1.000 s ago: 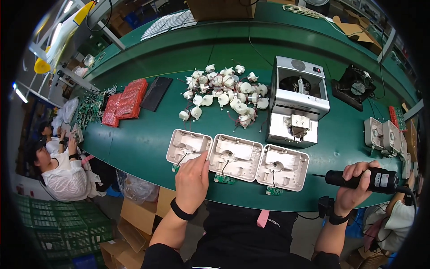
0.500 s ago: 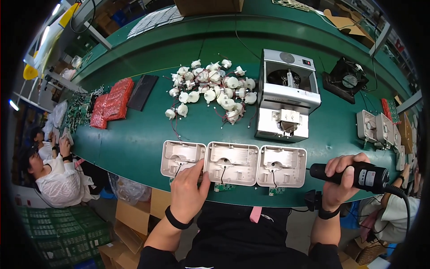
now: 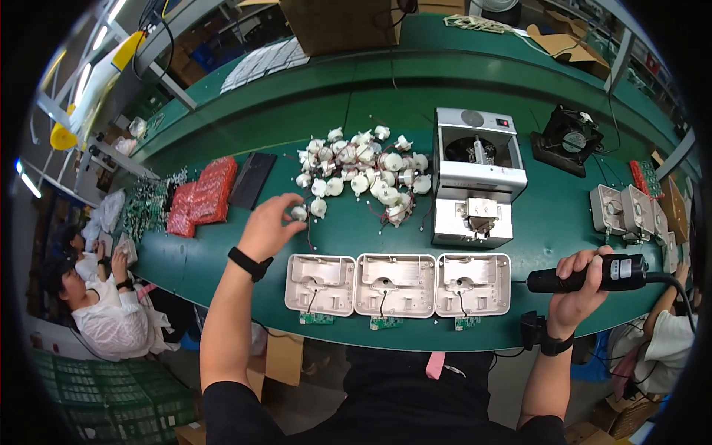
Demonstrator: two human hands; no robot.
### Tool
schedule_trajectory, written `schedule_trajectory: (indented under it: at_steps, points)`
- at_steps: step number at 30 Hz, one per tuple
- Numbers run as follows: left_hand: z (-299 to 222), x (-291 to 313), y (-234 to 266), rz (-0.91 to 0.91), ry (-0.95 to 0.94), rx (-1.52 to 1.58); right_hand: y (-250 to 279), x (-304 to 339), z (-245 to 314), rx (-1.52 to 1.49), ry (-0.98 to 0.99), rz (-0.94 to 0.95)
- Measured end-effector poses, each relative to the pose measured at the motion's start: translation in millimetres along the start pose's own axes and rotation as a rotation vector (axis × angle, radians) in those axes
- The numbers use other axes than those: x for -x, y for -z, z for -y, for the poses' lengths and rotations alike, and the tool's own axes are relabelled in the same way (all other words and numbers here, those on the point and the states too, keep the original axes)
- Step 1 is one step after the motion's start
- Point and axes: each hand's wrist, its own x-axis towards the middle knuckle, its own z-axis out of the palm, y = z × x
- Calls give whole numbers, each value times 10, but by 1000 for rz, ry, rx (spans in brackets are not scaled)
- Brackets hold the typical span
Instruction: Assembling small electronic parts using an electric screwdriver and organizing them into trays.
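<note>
At the near-left edge of a pile of white motor-like parts (image 3: 360, 165) with thin wires, my left hand (image 3: 271, 226) has thumb and fingers closed around one small white motor-like part (image 3: 299, 213). That part still rests at table level. My right hand (image 3: 580, 285) grips a black corded electric screwdriver (image 3: 623, 272), held sideways with its bit pointing left. Between my hands three open white plastic housings stand in a row: a left housing (image 3: 337, 302), a middle housing (image 3: 411, 304) and a right housing (image 3: 486, 302). From each, a black wire leads to a green circuit board (image 3: 317, 319) at its near edge.
Behind the housings stands a grey-white machine (image 3: 480, 182), with a black fan (image 3: 569, 141) to its right. Red bubble-wrap packs (image 3: 204, 196) and a dark flat block (image 3: 253, 180) lie left. More white housings (image 3: 623, 209) sit far right. Other people work at both sides.
My left hand has left the left housing and moved forward and left to the pile's edge, closing around a white motor-like part. My right hand keeps holding the screwdriver. The view has shifted slightly.
</note>
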Motion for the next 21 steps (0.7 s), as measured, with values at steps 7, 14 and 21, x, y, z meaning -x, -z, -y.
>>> schedule_trajectory:
  at_steps: [7,14,21]
  points:
    - [474,-88,193,98,375,814,134,59,-23,-17,0,-79]
    - [339,351,494,23,503,1611,-31,-17,-28,-6,-57,10]
    - [-313,630,381,54,375,1291,-180,-84,-84,94,-75,61]
